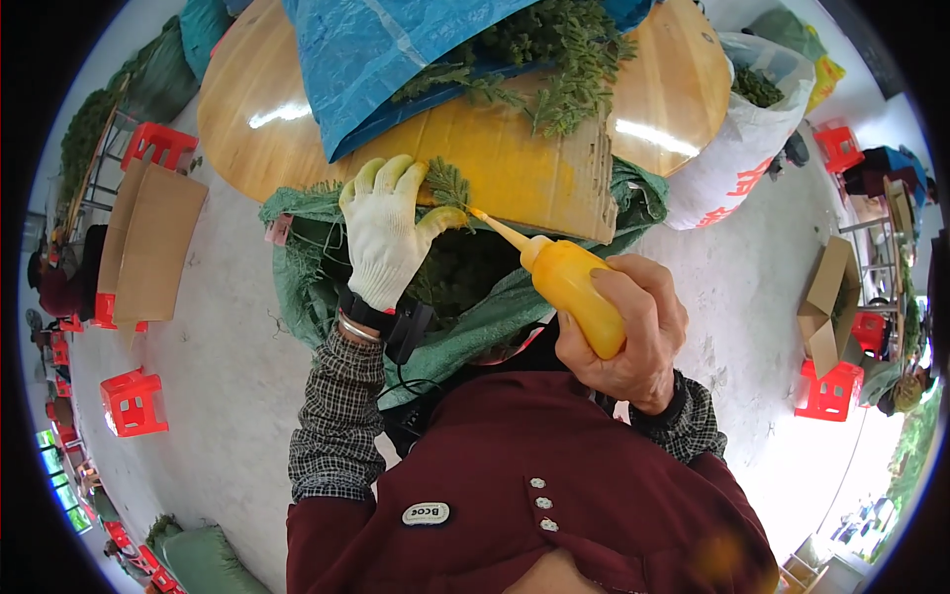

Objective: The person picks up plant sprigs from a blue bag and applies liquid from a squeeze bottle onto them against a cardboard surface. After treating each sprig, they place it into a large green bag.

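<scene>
My left hand (388,223), in a white glove with yellow-stained fingertips and thumb, holds a small green fir sprig (445,183) at the near edge of a yellow-stained cardboard sheet (529,168). In my bare right hand (638,327) is a yellow squeeze bottle (579,292), tilted with its long nozzle touching the sprig's lower end by my left thumb. Below the cardboard, an open green woven sack (297,277) holds dark greenery. A blue plastic sack (366,59) with fir branches (564,69) spilling out lies on the far part of the cardboard.
Round wooden tops (252,148) are behind the cardboard. A white sack (737,178) stands at the right. Red stools (134,406), cardboard boxes (148,243) and racks with greenery line both sides. Another person (881,173) is at the far right.
</scene>
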{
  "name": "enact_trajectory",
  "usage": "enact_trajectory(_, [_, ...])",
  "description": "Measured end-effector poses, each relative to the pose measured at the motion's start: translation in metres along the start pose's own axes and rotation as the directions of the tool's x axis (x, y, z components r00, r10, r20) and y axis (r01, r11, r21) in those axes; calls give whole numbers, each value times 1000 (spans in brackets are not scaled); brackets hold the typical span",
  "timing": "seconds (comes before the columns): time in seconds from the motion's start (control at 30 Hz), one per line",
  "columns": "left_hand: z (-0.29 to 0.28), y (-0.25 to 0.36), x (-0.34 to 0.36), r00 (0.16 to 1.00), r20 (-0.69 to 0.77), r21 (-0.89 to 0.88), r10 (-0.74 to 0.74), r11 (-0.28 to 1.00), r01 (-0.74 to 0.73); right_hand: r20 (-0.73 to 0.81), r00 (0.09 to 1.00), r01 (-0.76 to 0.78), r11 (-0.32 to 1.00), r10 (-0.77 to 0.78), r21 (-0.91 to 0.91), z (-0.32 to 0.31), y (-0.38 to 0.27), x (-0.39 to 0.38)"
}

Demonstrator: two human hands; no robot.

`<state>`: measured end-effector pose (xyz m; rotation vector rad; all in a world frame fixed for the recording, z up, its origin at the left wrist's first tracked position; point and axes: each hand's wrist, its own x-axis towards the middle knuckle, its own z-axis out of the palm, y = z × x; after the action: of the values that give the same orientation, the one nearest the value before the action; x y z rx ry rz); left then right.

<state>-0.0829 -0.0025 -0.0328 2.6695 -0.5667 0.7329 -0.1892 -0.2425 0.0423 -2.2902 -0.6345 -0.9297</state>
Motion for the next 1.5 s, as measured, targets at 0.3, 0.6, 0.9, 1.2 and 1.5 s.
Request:
enact_trajectory(0.3, [1, -1, 0, 1000, -10, -1, 5, 1000, -5, 2, 1000, -16, 1000, 16, -8, -3, 1, -12])
enact_trajectory(0.6, [3, -2, 2, 999, -19, 2, 37, 999, -37, 1, 998, -56, 998, 56, 1, -12, 4, -25])
enact_trajectory(0.9, [-10, -2, 6, 994, 104, 29, 20, 999, -23, -7, 997, -76, 996, 76, 36, -28, 9, -28])
enact_trajectory(1.2, [-8, 0, 8, 996, 90, 20, 11, 1000, -13, -3, 998, -56, 997, 56, 46, -10, 18, -22])
enact_trajectory(1.5, [-12, 1, 8, 997, 73, -46, 15, 999, -11, -35, 992, -122, 992, 124, 40, -35, 23, -26])
